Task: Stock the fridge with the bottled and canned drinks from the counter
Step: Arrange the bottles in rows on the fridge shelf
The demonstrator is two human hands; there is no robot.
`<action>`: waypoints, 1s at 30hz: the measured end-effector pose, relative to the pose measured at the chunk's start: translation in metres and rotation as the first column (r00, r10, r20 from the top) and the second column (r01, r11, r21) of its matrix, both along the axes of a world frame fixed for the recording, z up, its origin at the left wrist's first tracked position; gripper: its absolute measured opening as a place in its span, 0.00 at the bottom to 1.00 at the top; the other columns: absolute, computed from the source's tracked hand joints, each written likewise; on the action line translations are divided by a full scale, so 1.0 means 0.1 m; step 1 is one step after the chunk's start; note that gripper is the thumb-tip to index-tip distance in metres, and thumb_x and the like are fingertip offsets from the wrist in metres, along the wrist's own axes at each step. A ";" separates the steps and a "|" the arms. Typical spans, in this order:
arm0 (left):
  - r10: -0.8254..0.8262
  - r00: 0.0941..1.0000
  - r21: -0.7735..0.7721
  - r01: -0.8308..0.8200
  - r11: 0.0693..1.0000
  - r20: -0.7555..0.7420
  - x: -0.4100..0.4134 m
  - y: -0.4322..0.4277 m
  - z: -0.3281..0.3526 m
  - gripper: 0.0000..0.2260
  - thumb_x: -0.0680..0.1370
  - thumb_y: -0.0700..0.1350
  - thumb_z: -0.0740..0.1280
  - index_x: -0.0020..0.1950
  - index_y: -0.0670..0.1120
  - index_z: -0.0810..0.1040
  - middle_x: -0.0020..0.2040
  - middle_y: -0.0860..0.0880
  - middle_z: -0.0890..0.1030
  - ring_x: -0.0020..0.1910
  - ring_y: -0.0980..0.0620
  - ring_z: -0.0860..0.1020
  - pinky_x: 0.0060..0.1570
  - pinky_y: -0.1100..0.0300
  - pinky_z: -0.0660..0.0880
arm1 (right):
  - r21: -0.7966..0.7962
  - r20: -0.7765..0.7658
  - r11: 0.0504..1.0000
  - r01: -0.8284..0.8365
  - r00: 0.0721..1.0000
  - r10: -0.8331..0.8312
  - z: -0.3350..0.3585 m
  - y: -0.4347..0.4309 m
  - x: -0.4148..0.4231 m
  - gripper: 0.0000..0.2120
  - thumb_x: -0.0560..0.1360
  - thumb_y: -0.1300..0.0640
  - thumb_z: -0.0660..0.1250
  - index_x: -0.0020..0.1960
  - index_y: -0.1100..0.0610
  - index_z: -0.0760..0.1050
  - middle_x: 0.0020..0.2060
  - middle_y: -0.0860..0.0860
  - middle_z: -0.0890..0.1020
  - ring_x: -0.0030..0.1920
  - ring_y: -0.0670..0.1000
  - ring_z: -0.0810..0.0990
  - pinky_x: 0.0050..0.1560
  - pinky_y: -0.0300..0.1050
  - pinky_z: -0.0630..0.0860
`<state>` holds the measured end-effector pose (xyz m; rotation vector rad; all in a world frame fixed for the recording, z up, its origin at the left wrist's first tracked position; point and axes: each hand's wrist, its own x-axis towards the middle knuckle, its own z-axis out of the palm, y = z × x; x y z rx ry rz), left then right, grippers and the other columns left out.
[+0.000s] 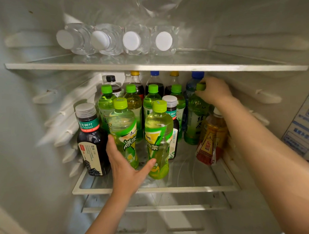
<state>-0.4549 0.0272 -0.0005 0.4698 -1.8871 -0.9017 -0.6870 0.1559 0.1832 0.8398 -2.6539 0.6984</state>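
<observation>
On the lower shelf (191,187) stand 7 green-capped bottles (133,102). The right hand (213,91) pinches the cap of the rightmost green bottle (195,118). The left hand (125,166), fingers spread, presses the 2 front bottles (158,134). Above that shelf lie 4 water bottles (132,40).

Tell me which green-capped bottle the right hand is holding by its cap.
The green tea bottle farthest right, beside the orange bottle. The right hand pinches its cap; no hand touches the other green caps.

Left hand (127,164) reaches low, splayed with straight fingers — right hand (213,91) reaches higher, fingers curled, pinching.
</observation>
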 end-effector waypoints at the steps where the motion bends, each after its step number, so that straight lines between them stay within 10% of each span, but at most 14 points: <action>1: 0.001 1.000 -0.005 -0.001 1.000 0.001 0.00 0.00 0.00 0.54 0.60 0.65 0.72 0.71 0.68 0.34 0.70 0.74 0.40 0.72 0.69 0.43 0.71 0.60 0.48 | -0.007 -0.012 1.000 0.009 1.000 -0.009 -0.01 -0.01 0.00 0.15 0.76 0.55 0.65 0.61 0.60 0.73 0.56 0.59 0.78 0.56 0.59 0.76 0.51 0.49 0.73; 14: 0.015 1.000 -0.059 -0.016 0.998 -0.018 -0.01 -0.03 -0.04 0.55 0.61 0.62 0.73 0.71 0.66 0.33 0.70 0.73 0.39 0.72 0.69 0.42 0.70 0.72 0.43 | -0.061 -0.098 0.995 0.083 0.991 -0.089 0.00 0.08 0.24 0.26 0.75 0.44 0.65 0.67 0.56 0.68 0.58 0.56 0.78 0.56 0.59 0.77 0.45 0.47 0.72; 24: 0.106 0.971 -0.506 -0.202 0.839 -0.213 -0.03 0.13 -0.13 0.41 0.68 0.57 0.71 0.70 0.43 0.51 0.69 0.37 0.57 0.70 0.34 0.56 0.68 0.37 0.58 | -0.069 -0.083 0.992 0.105 0.990 -0.111 -0.46 0.50 0.73 0.17 0.77 0.62 0.61 0.65 0.54 0.72 0.60 0.58 0.76 0.55 0.61 0.77 0.48 0.49 0.75; 30: -0.147 0.972 -0.264 0.095 0.960 -0.184 -0.11 0.46 -0.10 0.34 0.69 0.46 0.71 0.70 0.43 0.58 0.69 0.44 0.64 0.70 0.46 0.65 0.69 0.56 0.64 | -0.100 -0.027 0.989 -0.112 0.994 0.110 -0.39 0.75 0.83 0.16 0.76 0.62 0.63 0.62 0.51 0.76 0.59 0.53 0.78 0.56 0.54 0.78 0.51 0.43 0.75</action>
